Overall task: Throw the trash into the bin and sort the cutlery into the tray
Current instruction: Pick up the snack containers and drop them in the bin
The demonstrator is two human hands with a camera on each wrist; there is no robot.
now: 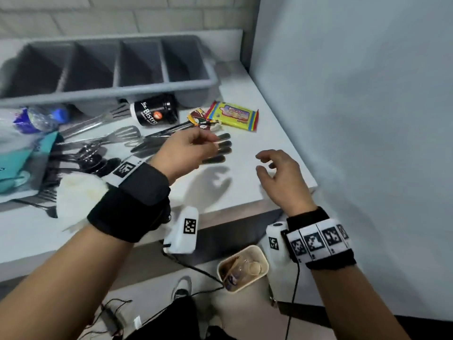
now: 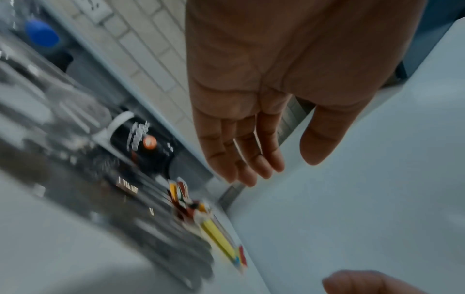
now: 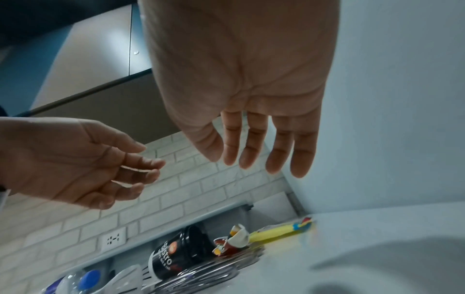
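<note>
My left hand (image 1: 208, 144) hovers over the handles of a pile of metal cutlery (image 1: 105, 143), its fingers relaxed and holding nothing; the left wrist view shows this hand (image 2: 251, 151) empty. My right hand (image 1: 272, 166) hangs above bare counter near the front right corner, fingers loosely curled and empty, as the right wrist view of the hand (image 3: 256, 151) confirms. A black Bistro cup (image 1: 154, 112) lies on its side beside a crumpled wrapper (image 1: 199, 117) and a yellow packet (image 1: 232, 116). The grey four-compartment tray (image 1: 122, 90) stands behind them. The bin (image 1: 241, 251) stands on the floor below the counter edge.
A plastic bottle with a blue cap (image 1: 39, 117), a teal item (image 1: 22, 158) and a white crumpled tissue (image 1: 81, 192) lie at the left. A pale wall (image 1: 355, 94) closes off the counter's right side. Cables run across the floor by the bin.
</note>
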